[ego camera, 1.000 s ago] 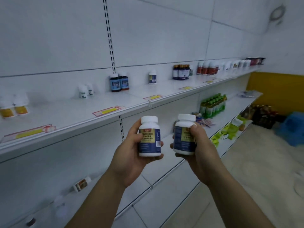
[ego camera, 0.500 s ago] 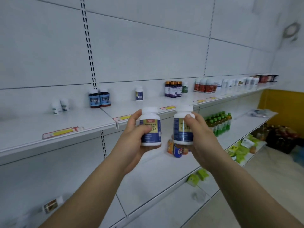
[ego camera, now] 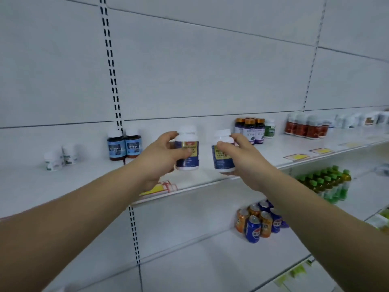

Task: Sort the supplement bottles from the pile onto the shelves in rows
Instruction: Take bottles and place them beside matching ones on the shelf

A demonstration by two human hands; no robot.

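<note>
My left hand (ego camera: pixel 162 157) grips a white supplement bottle with a blue and gold label (ego camera: pixel 188 159), upright above the top shelf (ego camera: pixel 210 175). My right hand (ego camera: pixel 242 157) grips a second bottle of the same kind (ego camera: pixel 221 159) just to its right, about a hand's width apart. Both bottles hover over the front half of the shelf. Another white cap shows directly behind the left bottle. Whether either base touches the shelf cannot be told.
The top shelf also carries two small white bottles (ego camera: pixel 61 157), two blue-labelled dark bottles (ego camera: pixel 124 145), purple bottles with gold caps (ego camera: pixel 250 131), a green bottle (ego camera: pixel 269 128) and red-labelled bottles (ego camera: pixel 305 127). Soda cans (ego camera: pixel 259 222) and green drink bottles (ego camera: pixel 326 184) stand on the lower shelf.
Both hands have risen and reached forward, carrying the two bottles from chest height to over the top shelf. The view has swung left and closer to the shelf.
</note>
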